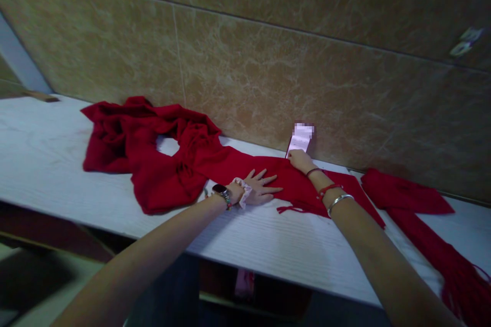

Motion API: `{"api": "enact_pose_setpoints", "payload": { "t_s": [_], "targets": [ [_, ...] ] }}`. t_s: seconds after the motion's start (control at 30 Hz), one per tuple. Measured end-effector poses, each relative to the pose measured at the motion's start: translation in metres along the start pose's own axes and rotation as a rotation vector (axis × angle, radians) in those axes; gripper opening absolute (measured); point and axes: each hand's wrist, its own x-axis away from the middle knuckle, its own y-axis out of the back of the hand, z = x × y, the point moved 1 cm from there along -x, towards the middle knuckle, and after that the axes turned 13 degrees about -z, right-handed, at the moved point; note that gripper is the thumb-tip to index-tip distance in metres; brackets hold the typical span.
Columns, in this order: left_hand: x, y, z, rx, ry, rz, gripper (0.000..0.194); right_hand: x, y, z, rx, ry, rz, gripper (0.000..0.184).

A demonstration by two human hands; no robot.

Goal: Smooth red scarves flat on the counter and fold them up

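Note:
A long red scarf [161, 163] lies on the white table [46, 163], bunched in a heap at the left and stretched flat toward the right. My left hand [260, 187] lies flat on the stretched part, fingers spread. My right hand [300, 159] is closed on a white paper tag [300, 139] at the scarf's far edge, close to the wall. A watch and a hair tie sit on my left wrist, bracelets on my right.
A second red scarf [406, 196] with a fringe [464, 286] lies at the right and hangs over the table's front edge. A brown marbled wall [268, 71] rises right behind the table. Dark floor and shelving show below the front edge.

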Motion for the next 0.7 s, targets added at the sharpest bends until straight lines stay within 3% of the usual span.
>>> {"api": "enact_pose_setpoints", "payload": {
  "t_s": [0.23, 0.5, 0.7],
  "targets": [
    [0.007, 0.009, -0.002, -0.022, 0.008, 0.04, 0.043, -0.003, -0.011, 0.011, -0.05, 0.079, 0.038, 0.018],
    [0.008, -0.001, 0.004, 0.011, -0.01, -0.02, 0.043, -0.002, -0.011, 0.003, -0.096, 0.091, -0.013, 0.022],
    [0.01, 0.002, 0.002, 0.006, -0.004, -0.016, 0.043, 0.008, -0.005, 0.005, -0.168, 0.217, 0.086, 0.012]
  ]
}}
